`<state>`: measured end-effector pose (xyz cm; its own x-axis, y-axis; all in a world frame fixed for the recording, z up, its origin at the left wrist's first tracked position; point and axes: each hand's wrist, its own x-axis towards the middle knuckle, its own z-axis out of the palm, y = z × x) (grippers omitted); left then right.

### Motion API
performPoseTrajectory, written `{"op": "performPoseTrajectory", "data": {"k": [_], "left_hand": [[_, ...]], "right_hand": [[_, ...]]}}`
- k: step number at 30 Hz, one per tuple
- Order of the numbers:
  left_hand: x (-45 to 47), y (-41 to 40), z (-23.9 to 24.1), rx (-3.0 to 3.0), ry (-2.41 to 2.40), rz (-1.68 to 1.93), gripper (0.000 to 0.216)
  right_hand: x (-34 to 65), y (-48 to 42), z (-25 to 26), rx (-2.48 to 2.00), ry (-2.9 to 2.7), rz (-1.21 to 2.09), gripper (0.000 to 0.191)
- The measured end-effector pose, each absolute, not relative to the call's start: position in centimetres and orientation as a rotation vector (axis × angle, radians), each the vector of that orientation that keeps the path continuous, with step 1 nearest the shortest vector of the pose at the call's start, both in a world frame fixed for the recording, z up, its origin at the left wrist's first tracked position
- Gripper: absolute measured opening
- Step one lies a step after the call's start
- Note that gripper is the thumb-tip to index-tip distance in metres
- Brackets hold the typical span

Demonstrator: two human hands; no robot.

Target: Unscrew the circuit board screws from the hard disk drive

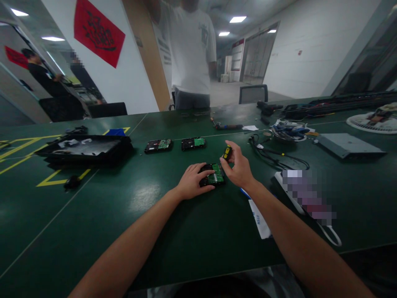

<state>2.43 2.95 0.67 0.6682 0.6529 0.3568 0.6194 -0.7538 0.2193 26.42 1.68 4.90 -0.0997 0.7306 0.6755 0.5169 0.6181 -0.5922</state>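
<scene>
A black hard drive with a green circuit board [214,177] lies on the dark green table [124,215] in front of me. My left hand [194,181] rests on its left side, fingers curled over the edge, holding it down. My right hand [237,165] hovers at the drive's right end, closed on a small screwdriver with a yellow and black handle [227,152] that points down toward the board. Two more hard drives [158,145] [193,143] lie farther back, boards up.
A black opened case [85,150] sits at the left, cables [273,155] and a grey flat box [349,145] at the right, a white paper slip [259,219] by my right forearm. A person in a white shirt [190,54] stands beyond the table.
</scene>
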Motion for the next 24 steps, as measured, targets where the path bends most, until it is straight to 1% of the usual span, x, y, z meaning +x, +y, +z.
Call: {"op": "performPoseTrajectory", "data": {"k": [9, 16, 21, 24], "left_hand": [[2.3, 3.1, 0.4, 2.796, 1.063, 0.664, 0.065], [2.5, 3.0, 0.5, 2.809, 1.072, 0.645, 0.065], [2.5, 3.0, 0.6, 2.805, 1.075, 0.64, 0.064], [2.4, 3.0, 0.6, 2.801, 1.075, 0.64, 0.063]], "right_hand": [[26.7, 1.4, 5.9, -0.983, -1.888, 0.371, 0.068], [26.2, 1.6, 6.1, -1.05, -1.879, 0.176, 0.071], [26.2, 1.3, 6.0, -1.024, -1.853, 0.175, 0.063], [26.3, 1.5, 5.8, -1.047, -1.81, 0.12, 0.061]]}}
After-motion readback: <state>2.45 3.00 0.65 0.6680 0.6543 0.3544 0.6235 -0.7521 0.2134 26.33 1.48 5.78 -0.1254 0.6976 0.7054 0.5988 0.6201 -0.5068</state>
